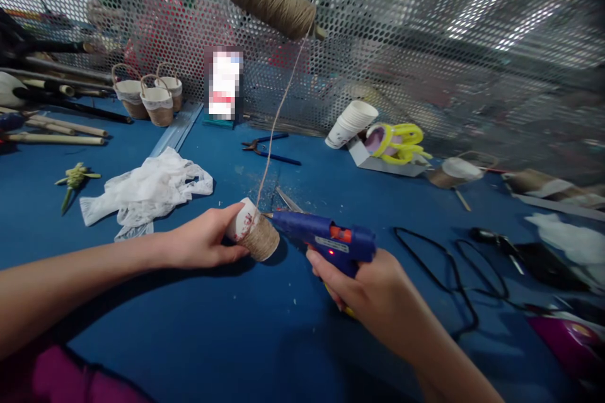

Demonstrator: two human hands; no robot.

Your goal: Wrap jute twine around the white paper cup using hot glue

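My left hand (208, 238) is closed around the open end of a paper cup (242, 219), which lies tilted on its side above the table. Brown twine (261, 238) is wrapped round the cup's base half; the rest shows white with a reddish print. My right hand (362, 283) grips a blue hot glue gun (326, 233) with a small red light lit, its nozzle at the cup where the twine meets the white paper. From there the strand (278, 113) runs taut up to a twine spool (271, 0). Partly behind the gun lie scissors (289, 200).
White lace (151, 186) lies left of the cup. Behind are pliers (269, 148), twine-covered baskets (157, 106), a phone (223, 85) and stacked paper cups (352, 123). A black cord (444, 264) loops at right. Perforated metal (401, 56) closes the back.
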